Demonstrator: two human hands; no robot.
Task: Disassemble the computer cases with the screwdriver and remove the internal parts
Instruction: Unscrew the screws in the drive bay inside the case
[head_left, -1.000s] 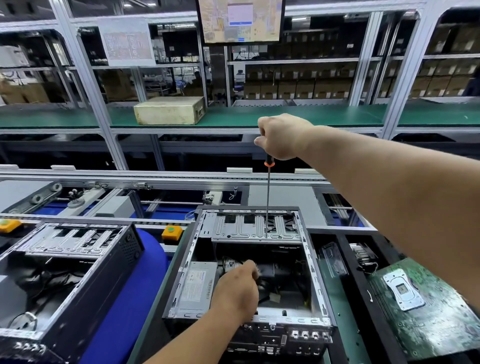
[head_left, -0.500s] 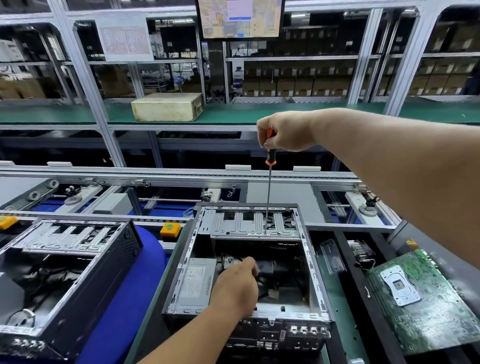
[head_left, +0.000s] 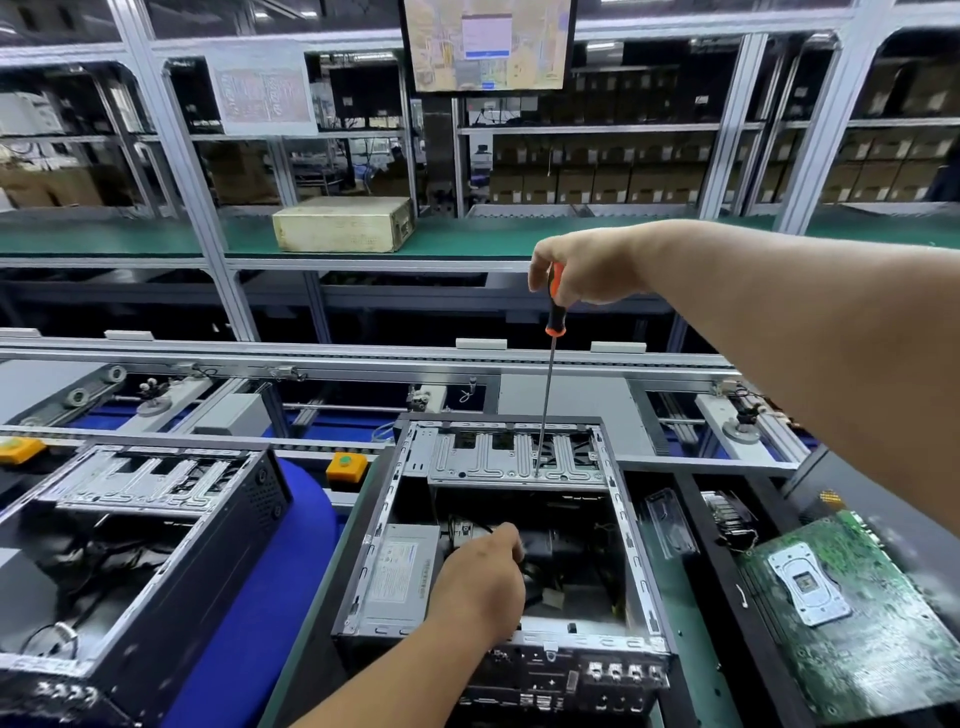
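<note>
An open computer case (head_left: 631, 561) lies in front of me, its silver drive cage (head_left: 498, 460) at the far end and a grey power supply (head_left: 397, 577) on its left side. My right hand (head_left: 589, 267) grips the orange-and-black handle of a long screwdriver (head_left: 548, 384), held upright with its tip on the drive cage. My left hand (head_left: 480, 584) reaches down into the case next to the power supply, fingers curled around dark cables or a part that I cannot make out.
A second open case (head_left: 156, 525) sits to the left on a blue mat (head_left: 270, 597). A removed green motherboard (head_left: 857, 613) lies to the right, a cooler (head_left: 727, 517) behind it. A conveyor rail (head_left: 311, 364) and shelving with a beige box (head_left: 343, 223) stand beyond.
My right hand has shifted on the screwdriver, so more of the orange handle shows below it. The tip stays on the drive cage. My left hand stays inside the case.
</note>
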